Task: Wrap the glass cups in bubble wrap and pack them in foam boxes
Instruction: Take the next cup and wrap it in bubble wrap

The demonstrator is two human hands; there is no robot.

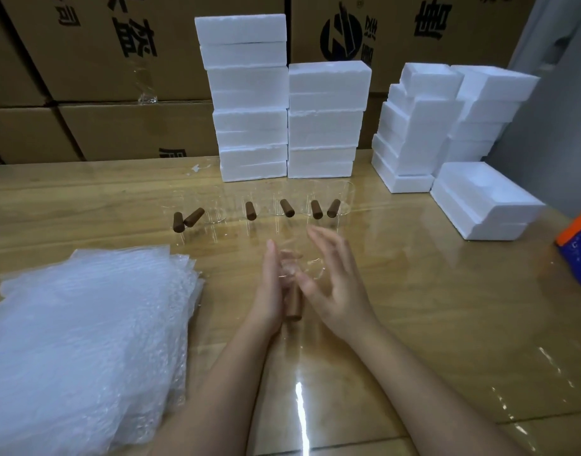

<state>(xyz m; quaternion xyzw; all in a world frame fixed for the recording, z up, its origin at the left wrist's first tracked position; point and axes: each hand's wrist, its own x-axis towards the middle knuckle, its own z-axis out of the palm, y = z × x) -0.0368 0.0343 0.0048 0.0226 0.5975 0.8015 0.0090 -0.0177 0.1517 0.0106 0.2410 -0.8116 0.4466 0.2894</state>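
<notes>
A clear glass cup with a brown wooden handle (294,302) is between my two hands at the table's middle, its handle pointing toward me. My left hand (272,289) presses flat against its left side. My right hand (332,281) is on its right side with fingers spread; whether it touches the glass is hard to tell. Several more glass cups with brown handles (286,208) lie in a row farther back. A stack of bubble wrap sheets (85,330) lies at the left. Closed white foam boxes (253,93) are stacked at the back.
Open foam box halves (414,126) are piled at the back right, one (486,202) lying nearer on the table. A blue and orange object (578,245) sits at the right edge. Cardboard cartons (118,60) form a wall behind. The wooden table (430,307) is glossy.
</notes>
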